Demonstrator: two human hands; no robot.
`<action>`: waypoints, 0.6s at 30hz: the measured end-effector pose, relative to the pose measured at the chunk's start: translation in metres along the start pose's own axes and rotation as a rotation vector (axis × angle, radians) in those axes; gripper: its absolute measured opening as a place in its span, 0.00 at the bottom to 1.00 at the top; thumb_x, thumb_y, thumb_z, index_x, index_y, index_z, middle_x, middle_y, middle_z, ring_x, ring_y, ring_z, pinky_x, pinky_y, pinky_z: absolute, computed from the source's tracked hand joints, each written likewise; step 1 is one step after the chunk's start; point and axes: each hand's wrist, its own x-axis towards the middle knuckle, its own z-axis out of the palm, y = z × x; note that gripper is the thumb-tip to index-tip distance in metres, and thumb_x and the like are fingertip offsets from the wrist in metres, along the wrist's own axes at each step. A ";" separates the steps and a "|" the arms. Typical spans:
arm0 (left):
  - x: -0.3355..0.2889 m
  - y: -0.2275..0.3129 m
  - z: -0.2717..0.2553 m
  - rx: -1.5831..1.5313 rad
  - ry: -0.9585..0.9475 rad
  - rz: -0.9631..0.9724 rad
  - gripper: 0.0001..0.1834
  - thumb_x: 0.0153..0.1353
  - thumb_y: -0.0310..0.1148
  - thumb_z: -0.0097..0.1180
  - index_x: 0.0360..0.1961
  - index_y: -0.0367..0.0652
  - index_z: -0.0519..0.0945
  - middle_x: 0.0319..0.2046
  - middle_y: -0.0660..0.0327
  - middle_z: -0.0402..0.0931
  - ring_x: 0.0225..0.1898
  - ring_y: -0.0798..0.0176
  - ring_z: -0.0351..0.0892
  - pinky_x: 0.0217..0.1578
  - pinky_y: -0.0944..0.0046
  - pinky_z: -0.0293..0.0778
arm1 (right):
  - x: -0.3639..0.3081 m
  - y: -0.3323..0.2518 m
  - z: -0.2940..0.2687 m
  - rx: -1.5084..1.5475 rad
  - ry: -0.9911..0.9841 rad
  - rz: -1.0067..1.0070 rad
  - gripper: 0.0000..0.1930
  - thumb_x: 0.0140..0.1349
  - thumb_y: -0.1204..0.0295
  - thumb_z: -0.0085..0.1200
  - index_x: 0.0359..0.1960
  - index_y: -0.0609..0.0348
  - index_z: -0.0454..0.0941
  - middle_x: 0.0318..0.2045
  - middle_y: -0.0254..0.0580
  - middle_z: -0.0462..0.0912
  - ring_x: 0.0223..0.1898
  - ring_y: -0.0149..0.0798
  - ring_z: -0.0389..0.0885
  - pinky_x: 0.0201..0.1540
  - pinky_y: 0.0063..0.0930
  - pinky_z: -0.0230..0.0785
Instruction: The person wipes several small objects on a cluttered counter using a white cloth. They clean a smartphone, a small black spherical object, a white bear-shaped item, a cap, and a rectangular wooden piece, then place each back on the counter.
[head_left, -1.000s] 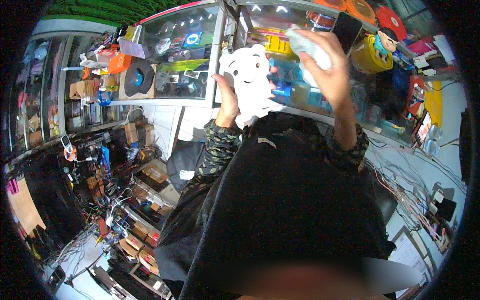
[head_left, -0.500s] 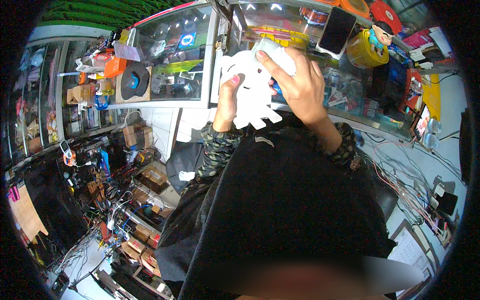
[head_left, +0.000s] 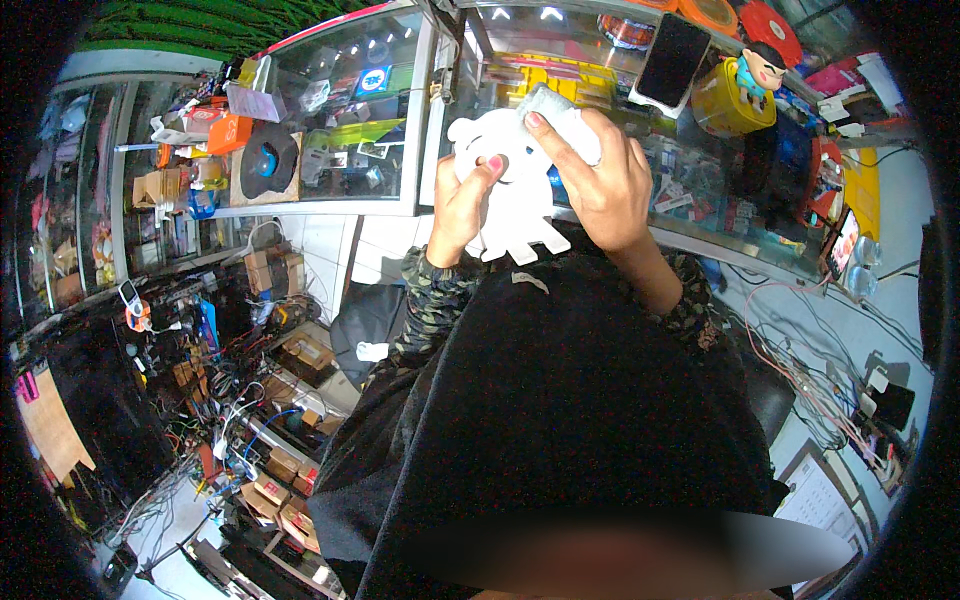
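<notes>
A flat white animal-shaped figure (head_left: 515, 208), with rounded ears, a simple face and stubby legs, is held up in front of my chest. My left hand (head_left: 461, 212) grips its left side, the thumb lying over the face and the fingers hidden behind. From the right, my right hand (head_left: 612, 188) holds a folded pale grey-white cloth or pad (head_left: 548, 104) against the figure's upper right edge. My right index finger rests on the front of that pad, whose exact kind I cannot make out.
Beneath my hands runs a glass display counter (head_left: 672, 225). On it stand a dark-screened phone (head_left: 672, 66) and a yellow tub (head_left: 735, 104) with a toy figure (head_left: 762, 72). At left sit an orange box (head_left: 230, 135) and a dark round object (head_left: 266, 164). Cables (head_left: 800, 365) hang at right.
The white figure has shifted slightly right and tilted a little. My left hand moved with it, its thumb sliding further onto the face. The pad stays at the upper right edge.
</notes>
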 end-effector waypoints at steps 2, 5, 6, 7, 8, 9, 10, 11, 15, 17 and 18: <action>-0.001 -0.001 0.001 -0.054 0.020 0.006 0.10 0.64 0.32 0.56 0.34 0.34 0.80 0.28 0.67 0.75 0.28 0.74 0.68 0.33 0.71 0.66 | -0.001 0.000 0.001 -0.002 0.020 -0.003 0.28 0.58 0.68 0.56 0.62 0.27 0.77 0.47 0.39 0.75 0.38 0.37 0.78 0.39 0.32 0.69; -0.003 0.000 0.004 -0.101 0.089 0.002 0.10 0.63 0.31 0.57 0.37 0.34 0.80 0.31 0.65 0.77 0.31 0.73 0.71 0.35 0.70 0.68 | -0.003 -0.001 0.003 -0.001 0.024 -0.008 0.28 0.58 0.68 0.56 0.62 0.28 0.77 0.47 0.39 0.76 0.38 0.38 0.78 0.39 0.32 0.70; -0.004 0.002 0.005 -0.111 0.120 -0.005 0.10 0.63 0.31 0.57 0.39 0.33 0.80 0.32 0.63 0.78 0.32 0.72 0.73 0.37 0.70 0.70 | -0.004 -0.001 0.003 -0.001 0.021 -0.011 0.27 0.58 0.68 0.56 0.62 0.28 0.78 0.47 0.39 0.76 0.38 0.38 0.78 0.38 0.32 0.70; -0.005 0.003 0.005 -0.087 0.134 0.005 0.12 0.62 0.32 0.56 0.41 0.32 0.80 0.34 0.62 0.79 0.35 0.69 0.75 0.41 0.68 0.71 | -0.005 -0.002 0.003 0.004 0.024 -0.008 0.27 0.59 0.68 0.56 0.62 0.28 0.78 0.47 0.39 0.76 0.37 0.37 0.78 0.38 0.31 0.70; -0.005 0.005 0.005 -0.060 0.147 0.013 0.15 0.62 0.32 0.55 0.44 0.31 0.79 0.36 0.60 0.79 0.38 0.67 0.78 0.44 0.66 0.73 | -0.007 -0.004 0.003 0.008 0.028 -0.007 0.27 0.59 0.68 0.56 0.61 0.28 0.78 0.47 0.39 0.76 0.37 0.37 0.78 0.38 0.31 0.70; -0.004 0.007 0.003 -0.049 0.153 0.053 0.17 0.61 0.33 0.53 0.46 0.29 0.79 0.38 0.59 0.80 0.41 0.64 0.80 0.48 0.64 0.74 | -0.008 -0.006 0.003 0.017 0.027 0.010 0.26 0.59 0.68 0.55 0.61 0.28 0.79 0.46 0.39 0.76 0.36 0.37 0.78 0.37 0.31 0.70; -0.003 0.008 0.002 -0.034 0.158 0.038 0.18 0.61 0.32 0.53 0.47 0.29 0.79 0.38 0.58 0.80 0.41 0.64 0.80 0.48 0.63 0.75 | -0.009 -0.008 0.003 0.026 0.019 -0.001 0.26 0.59 0.68 0.55 0.61 0.28 0.79 0.46 0.39 0.76 0.35 0.37 0.78 0.37 0.31 0.70; -0.002 0.010 -0.001 -0.035 0.157 0.053 0.18 0.61 0.32 0.53 0.47 0.28 0.78 0.38 0.57 0.81 0.41 0.63 0.80 0.49 0.63 0.75 | -0.011 -0.010 0.002 0.041 0.005 0.002 0.26 0.59 0.67 0.55 0.61 0.28 0.79 0.46 0.38 0.76 0.34 0.37 0.77 0.36 0.30 0.69; 0.003 0.013 -0.008 -0.029 0.139 0.093 0.20 0.61 0.31 0.53 0.50 0.27 0.78 0.41 0.55 0.81 0.44 0.60 0.80 0.51 0.61 0.74 | -0.012 -0.009 0.002 0.061 0.016 -0.043 0.26 0.60 0.66 0.54 0.61 0.27 0.79 0.45 0.38 0.77 0.32 0.35 0.76 0.34 0.27 0.68; 0.003 0.012 -0.007 -0.061 0.166 0.129 0.17 0.62 0.31 0.53 0.47 0.29 0.78 0.39 0.57 0.80 0.43 0.63 0.79 0.50 0.62 0.73 | -0.013 -0.009 0.001 0.047 0.008 -0.083 0.25 0.60 0.66 0.53 0.61 0.28 0.79 0.46 0.38 0.78 0.32 0.35 0.76 0.33 0.27 0.68; 0.004 0.011 -0.006 -0.091 0.201 0.157 0.14 0.63 0.30 0.53 0.45 0.31 0.78 0.37 0.60 0.79 0.41 0.65 0.78 0.49 0.64 0.73 | -0.013 -0.009 0.001 0.040 0.000 -0.102 0.25 0.60 0.65 0.53 0.61 0.28 0.78 0.46 0.38 0.78 0.32 0.34 0.76 0.33 0.27 0.68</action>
